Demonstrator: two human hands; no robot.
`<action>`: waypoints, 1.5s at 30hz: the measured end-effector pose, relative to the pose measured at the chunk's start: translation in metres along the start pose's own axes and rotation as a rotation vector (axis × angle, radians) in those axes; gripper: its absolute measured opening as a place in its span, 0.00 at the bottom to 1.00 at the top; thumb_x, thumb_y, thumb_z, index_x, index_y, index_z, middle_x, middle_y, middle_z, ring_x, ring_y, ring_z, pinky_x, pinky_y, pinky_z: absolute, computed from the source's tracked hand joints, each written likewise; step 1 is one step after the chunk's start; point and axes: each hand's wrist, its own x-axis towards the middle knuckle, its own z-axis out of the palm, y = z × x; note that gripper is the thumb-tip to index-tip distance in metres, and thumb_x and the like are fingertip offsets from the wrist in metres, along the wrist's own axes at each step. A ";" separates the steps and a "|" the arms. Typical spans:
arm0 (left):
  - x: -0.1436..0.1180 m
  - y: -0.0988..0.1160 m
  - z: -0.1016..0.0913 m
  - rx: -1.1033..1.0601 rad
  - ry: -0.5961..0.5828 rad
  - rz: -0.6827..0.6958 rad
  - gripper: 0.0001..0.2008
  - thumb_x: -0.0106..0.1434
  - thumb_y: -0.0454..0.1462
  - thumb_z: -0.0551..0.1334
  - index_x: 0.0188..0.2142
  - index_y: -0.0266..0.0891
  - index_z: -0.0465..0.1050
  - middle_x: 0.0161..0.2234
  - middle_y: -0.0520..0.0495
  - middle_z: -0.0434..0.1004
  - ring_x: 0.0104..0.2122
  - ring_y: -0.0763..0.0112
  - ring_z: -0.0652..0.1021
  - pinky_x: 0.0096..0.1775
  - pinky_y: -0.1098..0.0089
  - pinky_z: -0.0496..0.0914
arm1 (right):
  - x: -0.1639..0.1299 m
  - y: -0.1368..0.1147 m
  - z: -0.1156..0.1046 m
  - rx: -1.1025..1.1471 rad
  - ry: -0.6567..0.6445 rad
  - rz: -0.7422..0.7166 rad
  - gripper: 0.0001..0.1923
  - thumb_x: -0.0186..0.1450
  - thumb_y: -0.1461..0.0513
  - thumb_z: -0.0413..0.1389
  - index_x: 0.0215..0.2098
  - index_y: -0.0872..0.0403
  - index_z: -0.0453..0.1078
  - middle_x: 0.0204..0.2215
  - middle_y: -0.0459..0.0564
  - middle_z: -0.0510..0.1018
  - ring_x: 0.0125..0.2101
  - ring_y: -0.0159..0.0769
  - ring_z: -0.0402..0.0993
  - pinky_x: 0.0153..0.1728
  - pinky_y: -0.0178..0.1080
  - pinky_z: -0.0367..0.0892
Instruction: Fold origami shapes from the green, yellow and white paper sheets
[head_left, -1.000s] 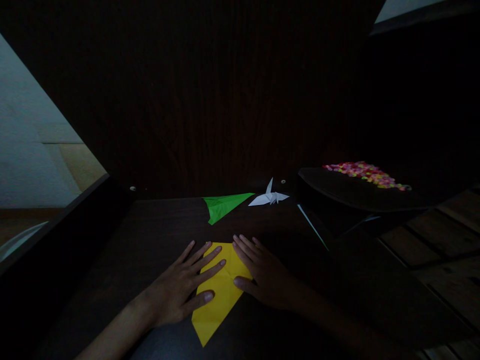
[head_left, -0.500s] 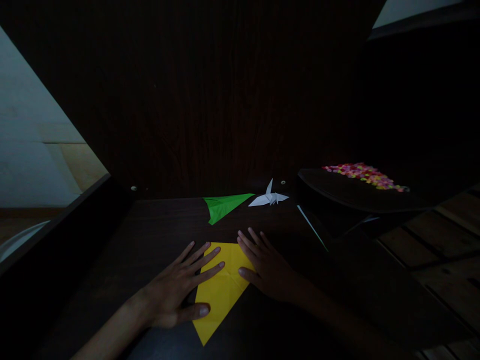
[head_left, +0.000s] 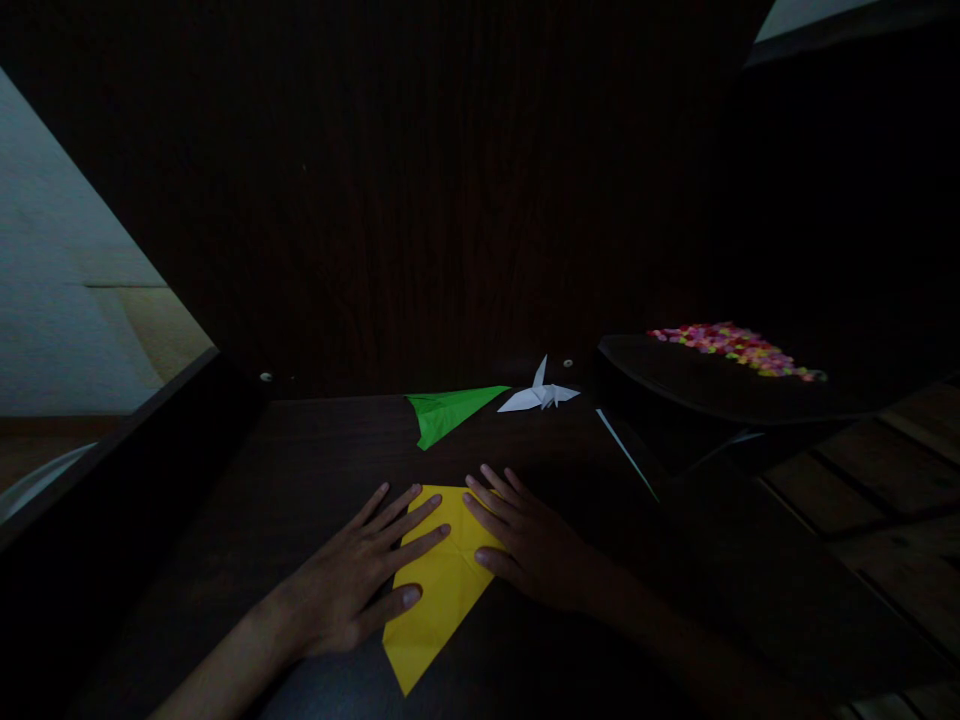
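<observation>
— Since half a second ago, what's different?

— Only the right hand [head_left: 529, 550] has shifted: it slid a little toward nine o'clock, back over the right corner of the yellow paper [head_left: 439, 580]. The left hand [head_left: 360, 580] lies much as it did.

— How do the hands sit?

— Both are flat, palms down, fingers spread; neither pinches or grips anything. The left hand's fingers and thumb press the sheet's left side, and the right hand's fingers cover its right corner.

— And where's the paper?

— On the dark tabletop [head_left: 300, 450], right between the two hands. It's folded to a point, with its long axis running from the wide end at twelve o'clock down to the tip at six, nearest the person. Both hands touch it; the left covers more of it.

— Anything else around?

— At twelve o'clock, well apart from the hands, lie a green folded paper [head_left: 450, 410] and a white paper crane [head_left: 540, 395]. At two o'clock a dark tray [head_left: 675, 385] holds small colourful bits [head_left: 739, 348].
</observation>
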 end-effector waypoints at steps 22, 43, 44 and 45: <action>0.002 -0.001 -0.002 -0.035 -0.004 -0.009 0.32 0.73 0.43 0.52 0.70 0.51 0.36 0.70 0.49 0.46 0.69 0.53 0.49 0.65 0.42 0.44 | -0.008 -0.007 -0.013 0.119 0.027 -0.238 0.25 0.71 0.53 0.52 0.62 0.56 0.64 0.63 0.57 0.66 0.67 0.44 0.50 0.66 0.52 0.50; 0.003 -0.004 0.001 -0.010 0.111 0.054 0.26 0.69 0.28 0.51 0.64 0.49 0.61 0.67 0.48 0.59 0.65 0.56 0.61 0.63 0.43 0.57 | -0.011 -0.006 -0.013 0.085 0.112 -0.213 0.21 0.70 0.60 0.49 0.60 0.56 0.65 0.55 0.55 0.76 0.58 0.41 0.68 0.57 0.46 0.62; 0.004 -0.004 0.002 -0.043 0.139 0.046 0.25 0.69 0.28 0.51 0.62 0.49 0.65 0.65 0.47 0.62 0.64 0.56 0.64 0.62 0.45 0.60 | -0.011 -0.006 -0.014 0.087 0.106 -0.222 0.21 0.70 0.61 0.50 0.60 0.56 0.65 0.55 0.55 0.76 0.58 0.41 0.68 0.57 0.46 0.62; 0.005 -0.002 0.002 -0.081 0.167 0.033 0.24 0.69 0.28 0.51 0.60 0.49 0.67 0.64 0.47 0.65 0.62 0.57 0.66 0.60 0.48 0.64 | -0.011 -0.006 -0.014 0.089 0.101 -0.226 0.21 0.69 0.62 0.50 0.60 0.56 0.65 0.55 0.54 0.76 0.57 0.41 0.68 0.56 0.45 0.62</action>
